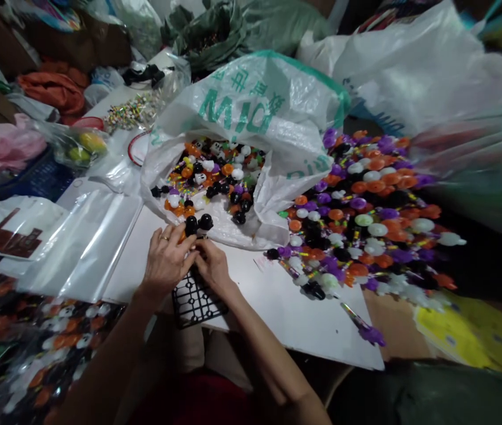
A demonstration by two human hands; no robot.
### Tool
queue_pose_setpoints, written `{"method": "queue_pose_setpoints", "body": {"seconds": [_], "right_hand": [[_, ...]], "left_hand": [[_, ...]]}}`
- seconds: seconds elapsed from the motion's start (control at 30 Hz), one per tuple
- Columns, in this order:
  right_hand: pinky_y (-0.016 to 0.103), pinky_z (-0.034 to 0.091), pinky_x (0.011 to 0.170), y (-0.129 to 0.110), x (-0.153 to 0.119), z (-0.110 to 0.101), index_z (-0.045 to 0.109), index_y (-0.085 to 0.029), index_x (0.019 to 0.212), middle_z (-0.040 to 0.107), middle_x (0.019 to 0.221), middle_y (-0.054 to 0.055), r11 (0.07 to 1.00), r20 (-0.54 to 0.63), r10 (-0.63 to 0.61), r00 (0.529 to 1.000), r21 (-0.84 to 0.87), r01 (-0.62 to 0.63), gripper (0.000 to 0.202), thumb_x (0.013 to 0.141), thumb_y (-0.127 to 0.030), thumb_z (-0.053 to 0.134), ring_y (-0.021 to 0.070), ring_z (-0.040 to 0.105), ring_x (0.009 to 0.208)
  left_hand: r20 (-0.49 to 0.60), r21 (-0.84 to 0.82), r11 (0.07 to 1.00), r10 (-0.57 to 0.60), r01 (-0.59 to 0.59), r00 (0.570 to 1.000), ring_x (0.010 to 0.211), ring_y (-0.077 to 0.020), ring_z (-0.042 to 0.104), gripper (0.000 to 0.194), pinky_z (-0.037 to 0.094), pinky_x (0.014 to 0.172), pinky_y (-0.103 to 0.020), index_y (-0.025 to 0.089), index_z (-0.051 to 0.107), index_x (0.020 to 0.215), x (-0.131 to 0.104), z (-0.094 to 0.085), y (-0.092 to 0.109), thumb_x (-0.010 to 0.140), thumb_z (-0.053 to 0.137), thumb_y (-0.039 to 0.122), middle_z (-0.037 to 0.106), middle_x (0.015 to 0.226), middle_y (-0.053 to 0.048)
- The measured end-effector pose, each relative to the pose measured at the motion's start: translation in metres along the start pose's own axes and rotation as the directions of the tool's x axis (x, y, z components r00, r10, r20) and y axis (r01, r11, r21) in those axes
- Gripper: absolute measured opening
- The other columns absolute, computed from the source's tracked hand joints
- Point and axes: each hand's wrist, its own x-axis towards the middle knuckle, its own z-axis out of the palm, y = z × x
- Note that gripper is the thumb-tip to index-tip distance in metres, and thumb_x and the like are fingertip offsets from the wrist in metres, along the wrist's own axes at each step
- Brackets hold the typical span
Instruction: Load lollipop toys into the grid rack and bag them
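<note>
My left hand (169,257) and my right hand (213,267) meet at the far end of a black plastic grid (198,300) on the white table. Fingers of both hands are bent and pressed together, touching one another. Just beyond the fingertips, two shiny black round-topped pieces (198,224) stand up, with a bit of orange beside them. The pinched fingers hide what is between them. In front lies an open white plastic sack (272,218), holding small black, orange, white and purple figures (215,177).
Right of the sack is a big heap of colourful figure-topped sticks (361,218); one purple-topped stick (368,330) lies apart near the edge. Clear plastic bags (82,248) lie at left, above bagged figures (51,342). A blue basket (33,180) stands farther left.
</note>
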Motion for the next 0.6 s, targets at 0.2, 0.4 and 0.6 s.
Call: {"method": "queue_pose_setpoints", "body": {"seconds": [0.2, 0.4, 0.6], "right_hand": [[0.031, 0.052, 0.084, 0.013, 0.022, -0.050, 0.065, -0.020, 0.113, 0.071, 0.103, 0.007, 0.991, 0.100, -0.052, 0.994, -0.120, 0.064, 0.028, 0.092, -0.015, 0.049, 0.0188, 0.066, 0.091], [0.035, 0.047, 0.089, 0.036, 0.139, -0.129, 0.065, -0.010, 0.115, 0.060, 0.121, 0.020, 0.639, 0.101, 0.082, 0.992, -0.769, 0.025, 0.038, 0.087, 0.001, 0.043, 0.0277, 0.056, 0.111], [0.034, 0.047, 0.086, 0.032, 0.169, -0.137, 0.071, -0.011, 0.096, 0.065, 0.110, 0.020, 0.561, 0.226, 0.178, 0.958, -0.823, 0.089, 0.023, 0.088, -0.003, 0.050, 0.0289, 0.058, 0.108]], "left_hand": [[-0.080, 0.072, 0.997, -0.025, 0.031, 0.997, 0.110, -0.0330, 0.062, 0.018, 0.040, 0.101, -0.056, 0.020, 0.069, 0.102, -0.003, 0.010, -0.008, 0.093, 0.056, 0.027, 0.068, 0.123, -0.013], [-0.086, 0.113, 0.994, 0.007, 0.003, 0.996, 0.107, -0.0313, 0.062, 0.011, 0.042, 0.100, -0.053, 0.020, 0.067, 0.094, -0.002, 0.009, -0.015, 0.091, 0.057, 0.025, 0.069, 0.121, -0.012], [-0.138, 0.043, 0.996, -0.075, 0.081, 0.988, 0.105, -0.0286, 0.064, 0.011, 0.043, 0.098, -0.050, 0.020, 0.066, 0.094, -0.003, 0.008, -0.018, 0.091, 0.055, 0.022, 0.071, 0.116, -0.011]]}}
